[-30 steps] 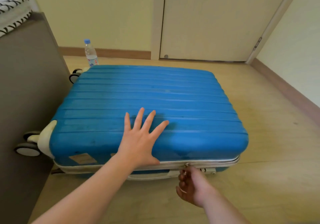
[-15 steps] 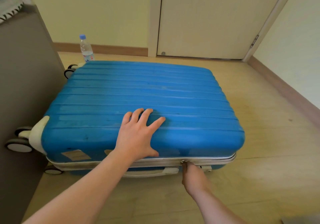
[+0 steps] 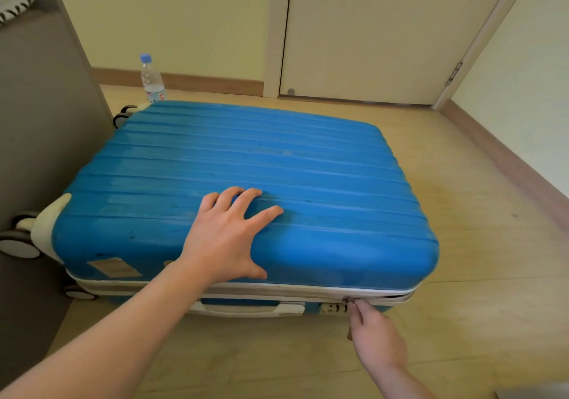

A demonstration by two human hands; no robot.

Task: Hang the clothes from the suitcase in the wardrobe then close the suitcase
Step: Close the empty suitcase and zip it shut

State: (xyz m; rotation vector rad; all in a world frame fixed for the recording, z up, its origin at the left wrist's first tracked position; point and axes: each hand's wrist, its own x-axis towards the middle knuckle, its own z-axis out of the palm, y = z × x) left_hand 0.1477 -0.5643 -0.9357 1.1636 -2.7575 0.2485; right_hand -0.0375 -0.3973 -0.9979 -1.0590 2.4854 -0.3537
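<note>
A blue ribbed hard-shell suitcase [image 3: 277, 164] lies flat on the wooden floor with its lid down. My left hand [image 3: 224, 238] presses on the lid near the front edge, fingers spread and slightly bent. My right hand [image 3: 374, 335] pinches the zipper pull [image 3: 347, 300] on the white zipper band along the front side, right of the white carry handle [image 3: 246, 309] and the small lock. To the right of the pull the seam still gapes a little at the corner. No clothes or wardrobe are visible.
A grey-brown furniture panel [image 3: 40, 121] stands close against the suitcase's left side, with patterned fabric on top. A water bottle [image 3: 152, 79] stands behind the suitcase near the wall. A closed pale door [image 3: 369, 35] is at the back. Bare wooden floor lies to the right.
My right hand has drawn the zipper pull to the right along the front seam. My left hand's fingers have curled slightly while it stays pressed on the lid.
</note>
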